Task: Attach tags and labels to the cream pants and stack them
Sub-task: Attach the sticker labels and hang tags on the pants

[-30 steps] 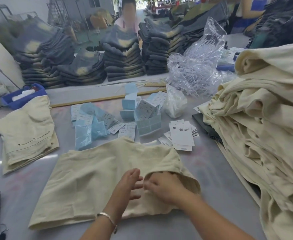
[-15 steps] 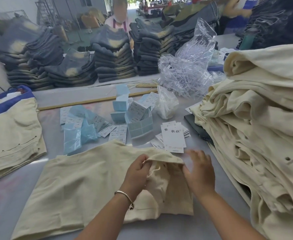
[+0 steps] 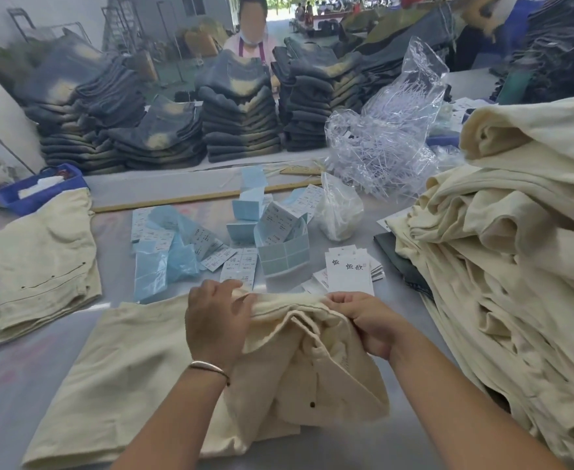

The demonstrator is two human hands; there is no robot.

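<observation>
I observe the pants lying flat on the grey surface directly before me, with the waistband end lifted and bunched between both hands. My left hand grasps the upper edge of the waistband, thumb and fingers curled round the fabric; a metal bangle sits on that wrist. My right hand pinches the same edge just to the right, fingers closed on the cloth, so the fold of fabric spans the short gap between the two hands. Below the hands the garment hangs in loose folds, and a dark stud shows on it. The rest of the pants extends to my left, flat on the surface. Just beyond the hands lie white hang tags with printed characters, and beside them, to the left, loose sheets of blue-backed labels. One folded cream pair lies apart at the far left, next to a blue bin. A tall heap of cream garments stands at my right, near the right forearm. A clear bag of plastic fasteners sits behind the tags. Stacks of dark jeans line the far side, with a person behind them.
</observation>
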